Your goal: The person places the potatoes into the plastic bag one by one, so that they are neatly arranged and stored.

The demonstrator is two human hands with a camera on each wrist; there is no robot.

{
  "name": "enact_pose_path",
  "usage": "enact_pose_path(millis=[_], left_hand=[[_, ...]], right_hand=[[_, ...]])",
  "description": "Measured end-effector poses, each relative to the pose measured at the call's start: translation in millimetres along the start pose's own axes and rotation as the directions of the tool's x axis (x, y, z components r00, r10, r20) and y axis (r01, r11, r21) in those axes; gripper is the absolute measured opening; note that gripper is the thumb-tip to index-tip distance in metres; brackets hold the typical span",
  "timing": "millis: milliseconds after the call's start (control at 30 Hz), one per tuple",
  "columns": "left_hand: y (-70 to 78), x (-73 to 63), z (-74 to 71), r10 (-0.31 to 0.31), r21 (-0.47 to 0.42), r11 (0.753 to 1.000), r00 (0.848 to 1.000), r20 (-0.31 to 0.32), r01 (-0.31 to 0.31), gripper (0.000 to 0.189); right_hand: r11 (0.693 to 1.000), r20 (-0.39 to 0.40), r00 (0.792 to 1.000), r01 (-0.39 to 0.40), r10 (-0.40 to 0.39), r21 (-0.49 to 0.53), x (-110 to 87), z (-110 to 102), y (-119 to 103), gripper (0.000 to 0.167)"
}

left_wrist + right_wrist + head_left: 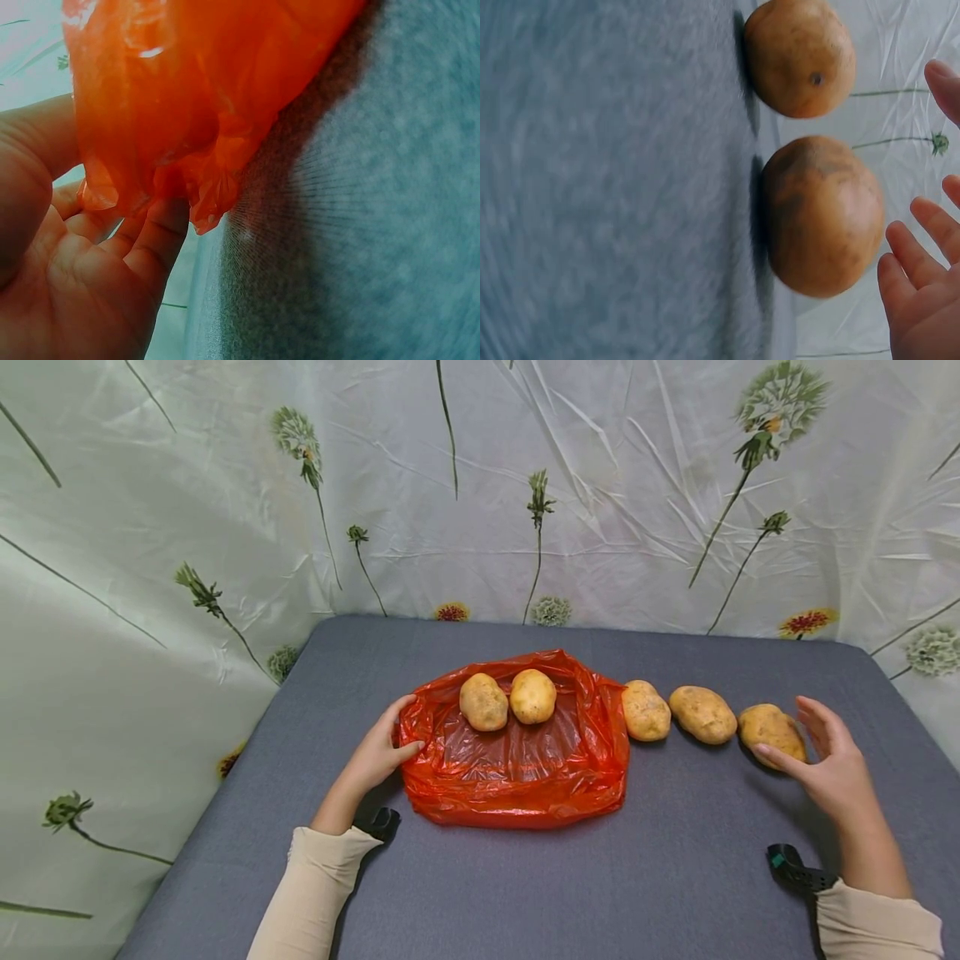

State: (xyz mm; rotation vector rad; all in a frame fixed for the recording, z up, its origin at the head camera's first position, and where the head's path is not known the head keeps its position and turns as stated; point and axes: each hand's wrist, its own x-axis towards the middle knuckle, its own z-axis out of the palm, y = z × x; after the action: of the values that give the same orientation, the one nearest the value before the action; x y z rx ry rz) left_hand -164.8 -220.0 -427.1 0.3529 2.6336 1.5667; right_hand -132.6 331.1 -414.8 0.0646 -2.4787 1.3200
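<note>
A red plastic bag (510, 797) lies with its mouth spread wide, and two potatoes (483, 702) rest within its rim. At its left side my left hand (377, 752) holds the crumpled edge between thumb and fingers. The left wrist view shows the bag's folds (202, 97) covering some fingertips. To the right, my right hand (832, 768) hovers by the rightmost potato (771, 735), thumb and fingers spread apart. In the right wrist view a gap shows between the fingers (911, 255) and that potato (825, 217); in the head view the thumb overlaps its edge.
Two more potatoes, one (646, 711) against the bag's right side and another (702, 714) beside it, line up toward the rightmost one. A grey cloth-covered table (562, 893) lies beneath everything. Behind it hangs a pale curtain (615, 485) printed with flowers.
</note>
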Motion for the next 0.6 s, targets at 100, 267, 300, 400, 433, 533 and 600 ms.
enact_pose_path(millis=[100,267,300,400,433,533,600], left_hand=[[-0.2,-0.1,-0.1,-0.01,-0.004,1.0,1.0,0.003,0.01,0.072],[-1.0,0.0,-0.5,-0.027,0.002,1.0,1.0,0.008,0.027,0.072],[-0.8,0.0,-0.5,-0.029,0.002,1.0,1.0,0.008,0.029,0.072],[4.9,-1.2,-0.8,-0.04,-0.008,0.999,0.999,0.012,0.04,0.073],[10.4,-2.5,-0.8,-0.041,-0.003,0.999,0.999,0.013,0.041,0.071],[26.6,-6.7,-1.5,-0.049,-0.008,0.999,0.999,0.018,0.049,0.07],[36.4,-9.2,-1.7,-0.05,0.003,0.999,0.999,0.019,0.049,0.069]], right_hand=[[1.0,-0.008,1.0,-0.009,0.009,0.009,-0.5,-2,5,0.075],[0.999,-0.009,0.999,-0.038,0.038,0.001,-0.9,-4,14,0.075],[0.999,-0.008,0.999,-0.044,0.044,-0.002,-0.9,-4,16,0.075],[0.998,-0.002,0.998,-0.057,0.057,-0.014,-1.4,-4,20,0.075],[0.998,-0.002,0.998,-0.061,0.061,-0.019,-1.5,-5,21,0.074],[0.997,0.002,0.997,-0.074,0.074,-0.027,-2.1,-5,24,0.074],[0.996,0.015,0.997,-0.078,0.078,-0.03,-2.9,-4,27,0.074]])
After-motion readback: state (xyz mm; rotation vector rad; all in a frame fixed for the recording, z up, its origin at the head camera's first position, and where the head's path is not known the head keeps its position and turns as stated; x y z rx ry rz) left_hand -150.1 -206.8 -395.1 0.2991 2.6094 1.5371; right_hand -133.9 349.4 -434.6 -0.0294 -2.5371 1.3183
